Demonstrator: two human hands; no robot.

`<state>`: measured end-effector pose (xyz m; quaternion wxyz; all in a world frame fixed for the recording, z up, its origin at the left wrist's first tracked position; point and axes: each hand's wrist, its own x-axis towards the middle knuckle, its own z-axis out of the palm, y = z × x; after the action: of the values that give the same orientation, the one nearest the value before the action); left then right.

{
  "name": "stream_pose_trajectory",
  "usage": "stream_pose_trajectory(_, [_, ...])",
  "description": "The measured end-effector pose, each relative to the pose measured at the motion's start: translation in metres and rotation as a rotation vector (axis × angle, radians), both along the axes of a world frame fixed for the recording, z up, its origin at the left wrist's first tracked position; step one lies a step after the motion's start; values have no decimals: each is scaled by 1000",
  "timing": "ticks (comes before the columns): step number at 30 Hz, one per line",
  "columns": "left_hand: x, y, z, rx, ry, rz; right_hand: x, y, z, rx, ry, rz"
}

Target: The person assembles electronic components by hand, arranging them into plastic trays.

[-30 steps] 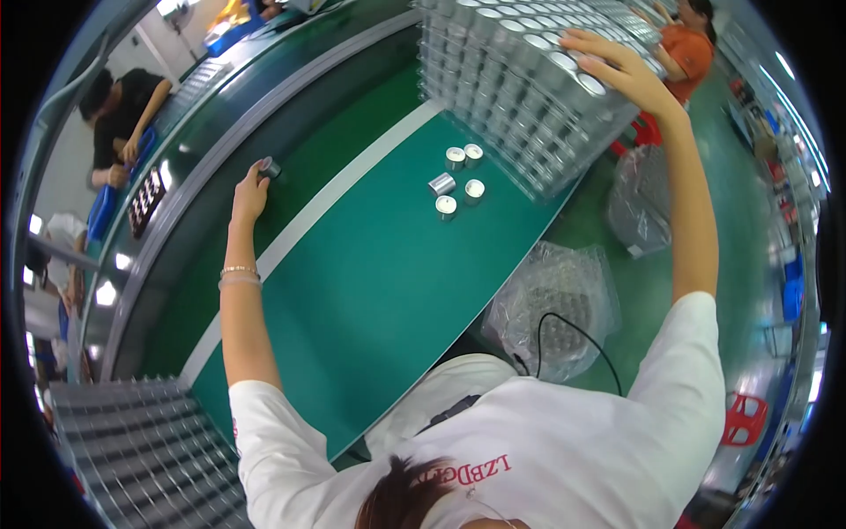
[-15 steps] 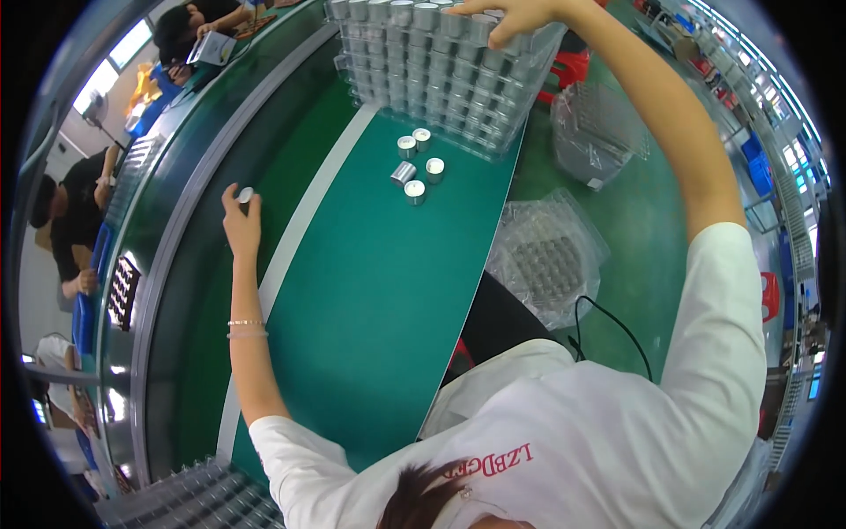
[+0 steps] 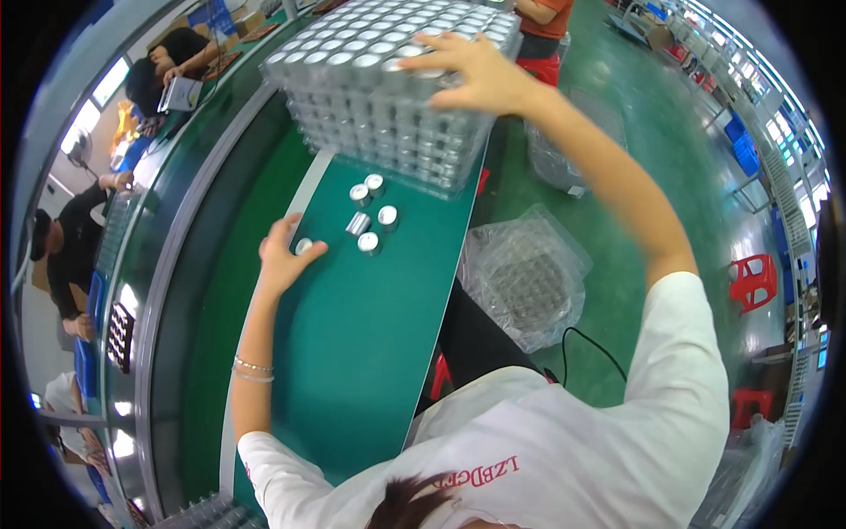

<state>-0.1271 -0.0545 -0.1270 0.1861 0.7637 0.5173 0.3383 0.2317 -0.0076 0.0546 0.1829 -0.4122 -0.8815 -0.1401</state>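
My left hand is at the near-left side of the green table, thumb and fingers apart around a small silver cylinder with a white top. The cylinder appears loose between them. My right hand reaches over the near-right corner of a tall stack of clear plastic trays. Its fingers are spread over the top layer, which is filled with silver cylinders; whether the fingertips touch one is unclear. Between my hands, several loose cylinders stand on the table, and one lies on its side.
A dark green conveyor belt runs along the table's left side. More clear trays lie at the lower left. Right of the table, the floor holds bagged trays and a grey bin. Other people work across the line.
My left hand has come from over the belt to the table's edge with the cylinder, its fingers now wider. My right hand stays at the tray stack's top. The whole view has shifted.
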Motion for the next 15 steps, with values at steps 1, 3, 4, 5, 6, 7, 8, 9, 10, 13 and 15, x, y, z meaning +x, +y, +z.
stream_pose_trajectory(1, [3,8,9,34,-78,56,-8,-4,-8,104,-1,-20])
stream_pose_trajectory(3, [-7,45,38,39,-393,72,-23,-1,-6,285,159,103])
stream_pose_trajectory(4, [9,63,62,40,-398,56,-6,14,-2,291,153,88])
stream_pose_trajectory(5, [25,77,96,59,-524,117,18,43,4,309,468,49])
stream_pose_trajectory(6, [42,92,126,72,-651,177,44,72,7,322,782,6])
stream_pose_trajectory(7, [61,110,143,82,-781,230,77,98,3,576,809,-252])
stream_pose_trajectory(8, [74,136,149,82,-786,211,113,129,-12,500,981,-470])
stream_pose_trajectory(9, [71,165,149,41,-822,289,125,149,-29,287,1029,-533])
stream_pose_trajectory(10, [66,186,146,4,-854,368,132,165,-43,70,1072,-588])
stream_pose_trajectory(13, [83,210,129,-34,-1189,112,115,185,-66,90,1426,-366])
stream_pose_trajectory(15, [115,202,126,65,-1405,188,129,192,-53,163,1422,-265])
